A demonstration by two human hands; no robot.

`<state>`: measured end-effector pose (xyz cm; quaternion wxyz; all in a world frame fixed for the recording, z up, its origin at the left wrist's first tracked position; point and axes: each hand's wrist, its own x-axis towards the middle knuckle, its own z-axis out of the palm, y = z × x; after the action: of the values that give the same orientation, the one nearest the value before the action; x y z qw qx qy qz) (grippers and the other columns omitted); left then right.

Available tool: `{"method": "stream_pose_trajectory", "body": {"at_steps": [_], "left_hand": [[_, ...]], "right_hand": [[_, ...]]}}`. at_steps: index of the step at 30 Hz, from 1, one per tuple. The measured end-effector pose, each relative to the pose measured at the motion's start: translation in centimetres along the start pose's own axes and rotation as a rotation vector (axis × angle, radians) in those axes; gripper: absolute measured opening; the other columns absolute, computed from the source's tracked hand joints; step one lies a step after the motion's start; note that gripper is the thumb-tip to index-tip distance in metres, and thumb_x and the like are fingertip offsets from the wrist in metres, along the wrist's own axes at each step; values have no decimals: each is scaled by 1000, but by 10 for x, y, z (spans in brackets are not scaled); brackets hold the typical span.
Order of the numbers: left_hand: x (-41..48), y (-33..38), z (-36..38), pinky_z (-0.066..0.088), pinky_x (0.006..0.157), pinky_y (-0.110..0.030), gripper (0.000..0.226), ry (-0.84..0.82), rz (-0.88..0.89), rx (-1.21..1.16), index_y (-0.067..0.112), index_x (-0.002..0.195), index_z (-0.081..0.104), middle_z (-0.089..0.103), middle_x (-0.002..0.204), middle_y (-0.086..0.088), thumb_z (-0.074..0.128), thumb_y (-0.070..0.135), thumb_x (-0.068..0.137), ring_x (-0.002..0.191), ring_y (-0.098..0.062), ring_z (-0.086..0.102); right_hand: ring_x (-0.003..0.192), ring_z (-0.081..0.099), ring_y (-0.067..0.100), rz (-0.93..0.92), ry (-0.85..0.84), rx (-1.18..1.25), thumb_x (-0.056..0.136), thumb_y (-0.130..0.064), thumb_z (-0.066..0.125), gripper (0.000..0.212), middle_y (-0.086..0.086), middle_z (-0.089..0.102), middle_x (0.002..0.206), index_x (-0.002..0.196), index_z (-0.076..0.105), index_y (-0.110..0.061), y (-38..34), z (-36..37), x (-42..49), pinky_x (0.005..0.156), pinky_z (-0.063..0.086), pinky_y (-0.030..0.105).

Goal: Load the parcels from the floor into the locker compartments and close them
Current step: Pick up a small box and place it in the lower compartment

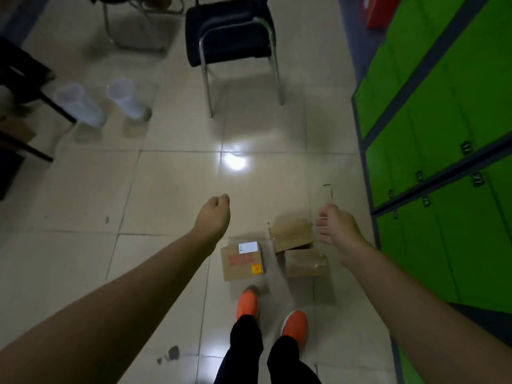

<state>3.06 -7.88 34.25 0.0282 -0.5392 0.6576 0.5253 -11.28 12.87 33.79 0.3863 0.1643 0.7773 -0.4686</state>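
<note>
The tiled floor [166, 189] is seen from above, with green lockers [443, 162] ranged along the 3 o'clock side, their doors shut. A dark chair [230, 31] is stood at 12 o'clock, and two pale cylinders [102, 102] are blurred at 10 o'clock. Three cardboard parcels are laid on the floor near 5 o'clock, just ahead of orange shoes [273, 314]: a labelled parcel [242, 261], and two plain parcels [300, 246] touching, one overlapping the other. The left hand [214, 214] is held above the floor with fingers curled loosely inward, empty. The right hand [336, 225] is held beside the plain parcels, fingers spread, gripping nothing.
</note>
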Motion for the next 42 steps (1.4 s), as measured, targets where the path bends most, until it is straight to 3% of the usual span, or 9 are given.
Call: {"method": "stream_pose_trajectory", "body": {"at_steps": [4,7,10,17,20,23,29,34,42], "left_hand": [[55,-77,10,49,102,-48,34,52,-97,-22,16,109,54,60,112,-5,34,44,108,113,-31,59],[102,-143,27,46,102,-45,45,73,-165,-18,13,130,55,58,119,-3,31,45,109,115,-28,57],[151,-212,45,43,99,-40,43,111,-219,-34,15,129,54,57,118,-2,29,45,110,113,-25,55],[257,-349,90,40,93,-36,38,142,-255,27,15,117,53,58,110,-4,28,43,112,105,-24,54],[292,-393,111,41,92,-37,49,121,-276,26,5,124,54,60,118,-10,26,43,112,103,-24,53],[318,-424,130,39,90,-36,52,112,-290,20,3,133,54,61,122,-11,27,42,111,103,-23,53],[356,-476,158,39,107,-42,62,97,-349,32,7,155,38,47,154,-15,27,48,110,131,-30,49],[379,-521,174,28,123,-50,72,89,-414,26,9,162,26,32,167,-15,24,56,108,152,-34,32],[402,-555,205,47,111,-53,83,-21,-396,-133,20,135,60,67,128,-10,8,73,97,119,-26,62]], "right_hand": [[108,65,43,46,-23,-76,101,-38,41,35,22,70,114,98,67,-14,52,57,59,102,50,59],[102,67,45,104,-31,-56,106,-36,42,46,32,65,120,123,63,2,102,101,112,100,51,61],[81,63,34,136,-44,-59,106,-34,44,40,28,65,97,103,65,0,160,142,164,76,55,47],[102,65,32,110,-62,-142,107,-37,42,25,12,67,100,89,58,-29,273,225,289,99,52,54],[78,58,21,93,-71,-181,105,-38,42,26,5,59,82,85,56,-28,302,248,327,74,54,39],[60,41,16,89,-63,-228,106,-28,41,33,1,46,68,73,47,-27,322,269,359,55,33,29],[79,58,15,64,-68,-358,93,-51,41,49,8,63,116,115,67,-16,365,296,406,66,40,28],[88,69,27,137,-186,-371,110,-34,35,38,9,71,95,110,66,-11,381,310,435,72,51,31],[92,75,25,197,-247,-321,109,-48,30,49,9,78,99,120,69,-20,403,323,471,75,57,35]]}}
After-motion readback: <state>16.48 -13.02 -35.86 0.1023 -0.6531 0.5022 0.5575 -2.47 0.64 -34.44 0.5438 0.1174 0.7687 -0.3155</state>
